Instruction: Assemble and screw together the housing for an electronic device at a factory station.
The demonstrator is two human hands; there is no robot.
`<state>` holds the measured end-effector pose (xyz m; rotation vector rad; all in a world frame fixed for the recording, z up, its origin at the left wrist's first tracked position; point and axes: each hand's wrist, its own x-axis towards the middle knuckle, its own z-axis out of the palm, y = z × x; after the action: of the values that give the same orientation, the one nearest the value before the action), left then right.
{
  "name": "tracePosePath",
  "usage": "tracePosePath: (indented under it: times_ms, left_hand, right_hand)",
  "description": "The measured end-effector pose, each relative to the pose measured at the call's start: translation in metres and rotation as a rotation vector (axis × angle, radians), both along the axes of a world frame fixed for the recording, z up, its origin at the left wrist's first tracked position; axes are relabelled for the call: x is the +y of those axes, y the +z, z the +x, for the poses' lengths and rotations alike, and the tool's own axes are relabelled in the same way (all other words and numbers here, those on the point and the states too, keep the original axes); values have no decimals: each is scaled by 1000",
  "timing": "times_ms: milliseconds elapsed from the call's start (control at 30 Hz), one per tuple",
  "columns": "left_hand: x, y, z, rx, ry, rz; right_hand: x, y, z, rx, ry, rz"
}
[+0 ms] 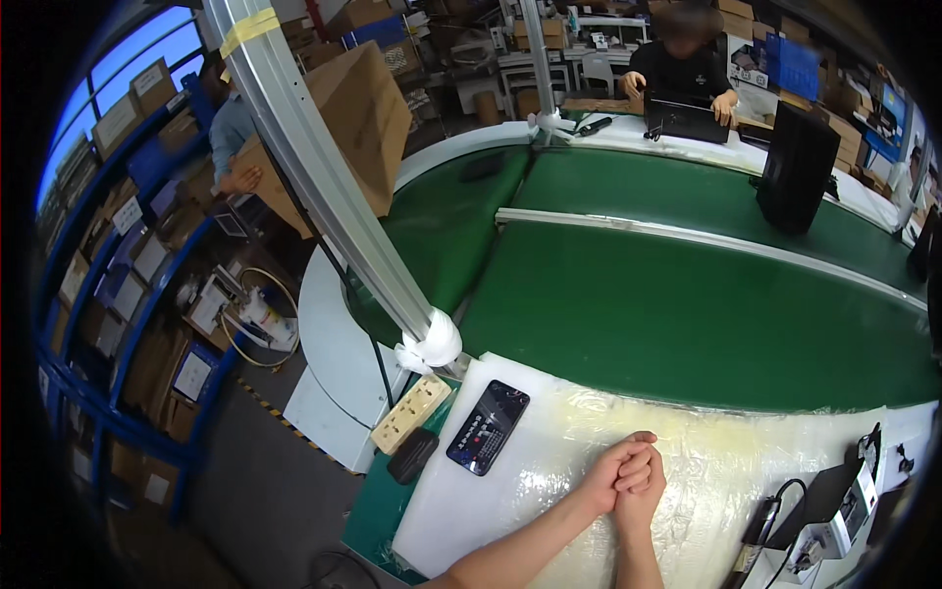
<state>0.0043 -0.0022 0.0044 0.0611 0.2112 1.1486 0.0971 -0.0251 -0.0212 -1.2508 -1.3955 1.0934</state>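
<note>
Over the film-covered worktop (746, 447), the left hand (606, 478) and the right hand (644, 491) are folded together, each grip closed on the other. To their left lies a dark smartphone (488, 428), near a beige power strip (412, 412). Behind extends a green conveyor belt (687, 304); blue shelving (108, 417) carries cartons (154, 86) at left.

In the lower part of the frame, the table cover (731, 471) looks like clear plastic film, wrinkled and very glossy. The phone (488, 428) is smooth and shiny. The belt (677, 304) across the middle is smooth, with a slight gloss. At upper left, the post (329, 167) looks like dull metal, and the box (378, 128) is matt cardboard.
</note>
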Motion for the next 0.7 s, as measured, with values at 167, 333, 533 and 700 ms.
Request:
tracePosePath:
  times_ms: [167, 333, 533, 700]
  left_hand:
    - [-1, -3, 2, -13, -6, 12]
    - [-2, 0, 1, 13, -5, -29]
    - [-2, -3, 2, -4, -11, 5]
    - [-2, -6, 2, -12, -2, 26]
  right_hand:
    - [3, -5, 0, 88, 0, -8]
    - [3, -1, -1, 126, 17, -7]
    - [0, 25, -12, 209, -146, -110]
    - [0, 23, -12, 202, -131, -86]
